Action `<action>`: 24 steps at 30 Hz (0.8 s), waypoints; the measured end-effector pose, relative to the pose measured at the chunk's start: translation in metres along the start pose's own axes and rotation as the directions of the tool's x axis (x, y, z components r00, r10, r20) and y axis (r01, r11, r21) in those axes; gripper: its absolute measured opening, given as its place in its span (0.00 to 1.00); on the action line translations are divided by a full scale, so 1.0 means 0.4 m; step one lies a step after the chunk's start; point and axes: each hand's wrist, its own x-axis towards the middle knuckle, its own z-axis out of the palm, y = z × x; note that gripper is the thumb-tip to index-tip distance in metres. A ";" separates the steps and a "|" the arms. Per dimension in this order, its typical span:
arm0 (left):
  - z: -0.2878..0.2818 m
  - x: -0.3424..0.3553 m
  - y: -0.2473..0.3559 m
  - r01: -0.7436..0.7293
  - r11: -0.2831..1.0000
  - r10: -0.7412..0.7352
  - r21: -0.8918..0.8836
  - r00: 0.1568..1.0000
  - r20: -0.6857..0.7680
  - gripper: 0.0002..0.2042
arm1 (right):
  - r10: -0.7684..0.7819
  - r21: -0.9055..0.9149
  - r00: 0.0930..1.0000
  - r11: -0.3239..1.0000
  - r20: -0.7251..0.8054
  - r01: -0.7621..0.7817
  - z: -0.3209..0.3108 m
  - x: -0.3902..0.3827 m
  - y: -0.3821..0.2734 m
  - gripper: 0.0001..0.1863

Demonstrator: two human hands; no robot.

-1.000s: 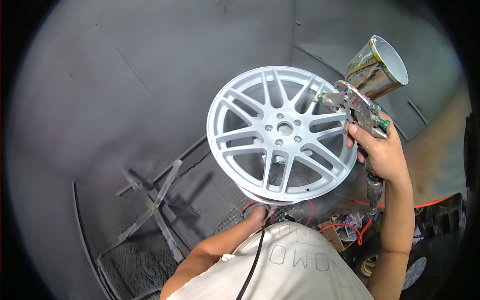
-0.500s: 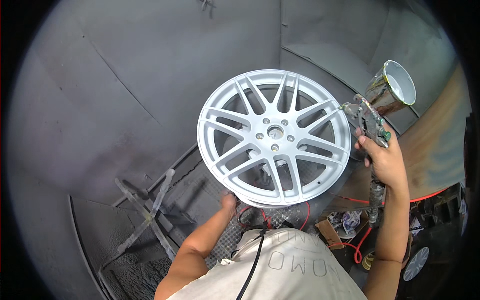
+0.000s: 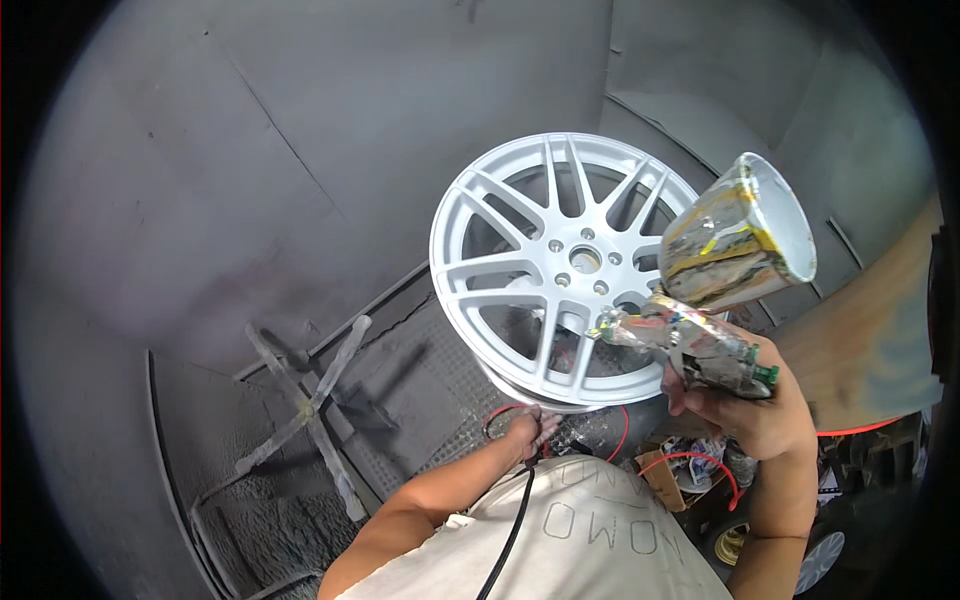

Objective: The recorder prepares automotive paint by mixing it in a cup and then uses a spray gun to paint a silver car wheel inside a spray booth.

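Note:
My right hand [image 3: 768, 410] is wrapped round the handle of a paint-splattered spray gun [image 3: 690, 345]. A paint cup [image 3: 715, 245], white inside and streaked with yellow and grey, tops the gun. The nozzle points left over the lower right spokes of a white multi-spoke car wheel [image 3: 570, 270], a small gap apart from it as far as I can tell. Cup and gun hide the wheel's right part. My left hand [image 3: 530, 432] is just below the wheel's near edge, fingers loosely apart and slightly blurred. Whether it touches the wheel I cannot tell.
A cross-shaped, paint-coated stand [image 3: 308, 410] is at the left. Grey walls [image 3: 330, 110] surround the wheel. A red hose [image 3: 715, 465] runs low at the right, by a cardboard box [image 3: 675, 485] and other wheels. A black cord [image 3: 510, 535] hangs down my apron [image 3: 600, 520].
The spray gun has come left and nearer over the wheel, its cup now larger in view. My left hand has moved right along the wheel's near edge. The wheel's spokes have turned.

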 end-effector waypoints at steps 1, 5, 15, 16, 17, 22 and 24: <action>0.014 0.000 -0.004 0.005 1.000 -0.005 -0.003 1.000 0.007 0.13 | -0.006 -0.021 0.999 1.000 0.036 0.007 -0.005 0.013 0.004 0.29; 0.051 0.002 -0.014 0.120 0.976 -0.144 0.180 0.981 0.129 0.13 | -0.055 -0.149 0.997 0.988 -0.054 0.046 -0.029 0.072 0.023 0.26; -0.011 -0.063 -0.023 -0.005 0.998 0.001 0.057 0.997 0.082 0.10 | -0.280 -0.246 0.920 0.946 -0.276 0.214 0.013 0.083 0.026 0.19; -0.010 -0.065 -0.023 -0.025 0.998 0.021 0.052 0.998 0.061 0.09 | -0.264 -0.280 0.917 0.943 -0.299 0.180 0.008 0.085 0.026 0.20; -0.010 -0.066 -0.025 -0.010 0.999 0.006 0.053 0.997 0.071 0.09 | -0.249 -0.313 0.914 0.939 -0.321 0.146 0.001 0.083 0.025 0.20; -0.048 -0.039 -0.019 -0.034 0.999 0.033 0.015 0.999 0.037 0.09 | -0.219 -0.357 0.880 0.932 -0.420 0.062 -0.036 0.058 0.035 0.22; -0.085 -0.015 0.027 -0.108 0.994 0.109 -0.027 0.993 0.042 0.09 | -0.265 -0.384 0.864 0.919 -0.429 0.091 -0.052 0.048 0.044 0.23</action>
